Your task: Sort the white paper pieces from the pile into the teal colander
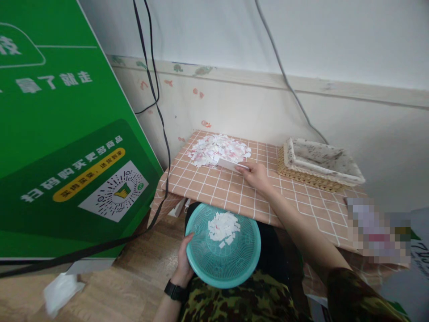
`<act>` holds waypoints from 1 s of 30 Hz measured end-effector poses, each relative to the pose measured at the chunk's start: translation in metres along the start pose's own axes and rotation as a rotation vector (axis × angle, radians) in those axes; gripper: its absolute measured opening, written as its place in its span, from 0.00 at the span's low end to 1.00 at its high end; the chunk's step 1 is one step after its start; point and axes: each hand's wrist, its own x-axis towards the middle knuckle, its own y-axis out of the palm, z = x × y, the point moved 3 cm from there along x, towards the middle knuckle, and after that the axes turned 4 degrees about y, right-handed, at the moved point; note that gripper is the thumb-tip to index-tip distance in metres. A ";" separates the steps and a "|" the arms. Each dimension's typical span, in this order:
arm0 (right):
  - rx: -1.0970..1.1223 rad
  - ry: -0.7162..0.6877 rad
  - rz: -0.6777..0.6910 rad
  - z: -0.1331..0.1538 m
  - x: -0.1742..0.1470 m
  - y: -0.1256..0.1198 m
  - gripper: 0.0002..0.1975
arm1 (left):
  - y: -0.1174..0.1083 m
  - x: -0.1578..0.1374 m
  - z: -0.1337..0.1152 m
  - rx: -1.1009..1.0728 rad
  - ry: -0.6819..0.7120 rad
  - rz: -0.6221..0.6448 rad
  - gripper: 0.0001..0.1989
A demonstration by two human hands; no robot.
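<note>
Your right hand (256, 175) is closed around one end of a flat white card (231, 165). The card's far end is at the front edge of a big heap of paper bits (214, 148). Your left hand (185, 255) grips the side of a round teal basket (223, 268), with the thumb over the rim. This basket sits above your lap, just in front of the desk (214, 188). A small pile of white paper bits (224, 226) lies inside it, near the far side. One or two of those bits have a little red on them.

You wear a black watch (176, 290) on your left wrist and a camouflage shirt (241, 299).

The big heap lies on the far left part of the desk, and some of its bits look pink. A brown cloth with white lines covers the desk. To the right of your right hand stands a straw basket (303, 178) with a flowery lining. Further right, something is too blurry to tell.

Behind the desk is a pale wall (234, 103), with a gray cord (288, 80) hanging down it. On your left stands a big green board (110, 107) with white writing. A black cord (168, 154) hangs beside it. Something white and crumpled (63, 290) lies on the wooden floor (134, 268).
</note>
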 end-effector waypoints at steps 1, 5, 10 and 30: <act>0.009 -0.008 0.017 0.001 0.001 -0.001 0.15 | 0.001 0.000 0.000 0.004 -0.004 0.004 0.10; 0.075 -0.031 0.144 0.002 0.002 -0.009 0.15 | 0.004 -0.002 0.001 0.021 -0.018 0.014 0.11; 0.100 -0.012 0.150 0.002 0.000 -0.013 0.17 | 0.005 0.001 0.004 0.013 -0.012 0.052 0.11; -0.365 -0.510 0.136 0.079 -0.089 0.054 0.20 | 0.006 0.008 0.022 0.053 -0.062 0.098 0.13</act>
